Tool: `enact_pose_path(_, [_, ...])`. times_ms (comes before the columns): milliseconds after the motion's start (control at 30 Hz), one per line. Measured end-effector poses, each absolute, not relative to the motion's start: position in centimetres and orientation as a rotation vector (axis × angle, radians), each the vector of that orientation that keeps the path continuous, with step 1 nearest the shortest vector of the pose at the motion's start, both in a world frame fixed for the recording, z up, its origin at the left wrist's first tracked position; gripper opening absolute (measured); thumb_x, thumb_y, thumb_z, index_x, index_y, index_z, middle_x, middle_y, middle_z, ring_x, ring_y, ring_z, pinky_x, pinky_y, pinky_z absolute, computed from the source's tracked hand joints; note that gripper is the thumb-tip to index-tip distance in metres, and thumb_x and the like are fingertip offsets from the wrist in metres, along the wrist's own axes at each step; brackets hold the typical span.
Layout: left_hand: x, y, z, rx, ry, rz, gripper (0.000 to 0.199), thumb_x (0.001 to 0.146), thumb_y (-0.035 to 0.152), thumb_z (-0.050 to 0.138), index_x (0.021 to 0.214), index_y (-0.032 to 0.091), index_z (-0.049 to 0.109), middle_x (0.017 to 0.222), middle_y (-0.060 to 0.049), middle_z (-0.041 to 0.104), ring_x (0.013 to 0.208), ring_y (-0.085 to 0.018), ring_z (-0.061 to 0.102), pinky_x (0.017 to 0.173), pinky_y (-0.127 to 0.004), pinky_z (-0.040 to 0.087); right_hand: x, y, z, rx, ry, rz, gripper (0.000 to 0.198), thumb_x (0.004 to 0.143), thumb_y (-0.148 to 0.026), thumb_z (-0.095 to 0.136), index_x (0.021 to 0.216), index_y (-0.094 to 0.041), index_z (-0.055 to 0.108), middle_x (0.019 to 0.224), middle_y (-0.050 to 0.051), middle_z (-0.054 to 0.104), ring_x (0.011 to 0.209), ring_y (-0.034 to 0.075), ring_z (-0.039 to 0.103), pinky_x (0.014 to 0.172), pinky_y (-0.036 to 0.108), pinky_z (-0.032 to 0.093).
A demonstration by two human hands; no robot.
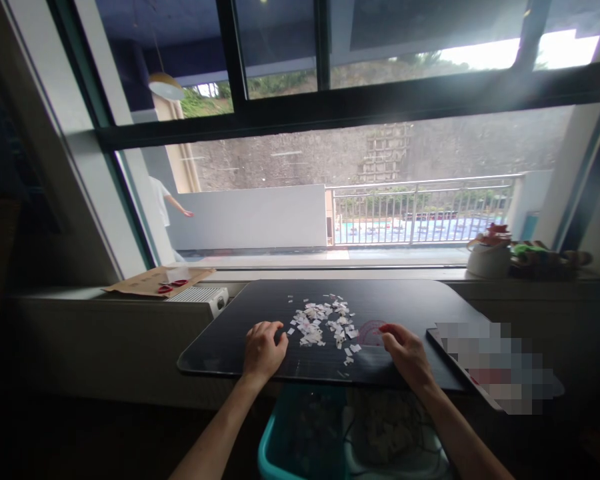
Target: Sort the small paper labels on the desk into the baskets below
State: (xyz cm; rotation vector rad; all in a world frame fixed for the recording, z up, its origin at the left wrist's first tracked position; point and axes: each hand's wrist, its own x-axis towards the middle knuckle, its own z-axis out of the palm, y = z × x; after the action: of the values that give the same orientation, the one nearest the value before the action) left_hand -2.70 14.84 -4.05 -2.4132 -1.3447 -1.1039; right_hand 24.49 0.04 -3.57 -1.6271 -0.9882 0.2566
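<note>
A loose pile of small white paper-like pieces [313, 323] is spread over the middle of a dark table [410, 300]. My left hand [265, 347] rests at the pile's left side, fingers loosely curled and the thumb apart, with nothing seen in it. To the right of the pile, my right hand [407, 350] has its thumb and fingers drawn together, and a bit of red shows at the fingertips. Beside those fingertips lies a faint round red pattern [373, 332], perhaps printed on something clear. What the right fingers hold, if anything, is too small to tell.
Below the table's front edge stand a teal bin [267, 443] and a pale container [353, 453]. A blurred-out flat object [500, 373] lies at the right edge. On the sill are cardboard [137, 283] and a white pot [487, 260]. A person's arm [175, 203] shows outside.
</note>
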Motion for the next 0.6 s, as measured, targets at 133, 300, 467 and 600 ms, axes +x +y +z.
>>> enact_pose_path(133, [-2.69, 14.69, -3.9, -2.411, -1.353, -1.102, 0.019, 0.078, 0.024, 0.049, 0.089, 0.02, 0.063, 0.091, -0.007, 0.066, 0.094, -0.025, 0.057, 0.089, -0.04, 0.04, 24.35, 0.01, -3.47, -1.707, -0.978, 0.19, 0.026, 0.069, -0.037, 0.05, 0.076, -0.019, 0.068, 0.064, 0.002, 0.067, 0.064, 0.02, 0.06, 0.062, 0.029, 0.042])
enact_pose_path(300, [-2.7, 14.69, -3.92, -2.412, -1.352, -1.092, 0.019, 0.078, 0.024, 0.048, 0.088, 0.02, 0.064, 0.09, -0.007, 0.066, 0.094, -0.025, 0.057, 0.088, -0.04, 0.04, 24.39, -0.05, -3.49, -1.708, -0.968, 0.176, 0.027, 0.069, -0.037, 0.05, 0.076, -0.02, 0.069, 0.063, 0.002, 0.067, 0.062, 0.02, 0.06, 0.06, 0.028, 0.042])
enact_pose_path(467, [-2.69, 14.85, -4.08, -2.404, -1.338, -1.084, 0.018, 0.078, 0.024, 0.048, 0.086, 0.019, 0.064, 0.089, -0.007, 0.066, 0.093, -0.025, 0.057, 0.087, -0.04, 0.041, 24.35, -0.02, -4.03, -1.575, -1.113, 0.289, 0.024, 0.07, -0.032, 0.049, 0.078, -0.017, 0.067, 0.064, 0.001, 0.064, 0.061, 0.017, 0.057, 0.059, 0.026, 0.042])
enact_pose_path(600, [-2.67, 14.86, -4.1, -2.397, -1.332, -1.086, 0.017, 0.078, 0.024, 0.049, 0.086, 0.019, 0.064, 0.088, -0.007, 0.066, 0.092, -0.026, 0.057, 0.087, -0.04, 0.041, 24.17, -0.01, -4.4, -1.48, -1.198, 0.356, 0.024, 0.07, -0.029, 0.05, 0.081, -0.016, 0.066, 0.063, 0.0, 0.063, 0.059, 0.015, 0.055, 0.057, 0.024, 0.041])
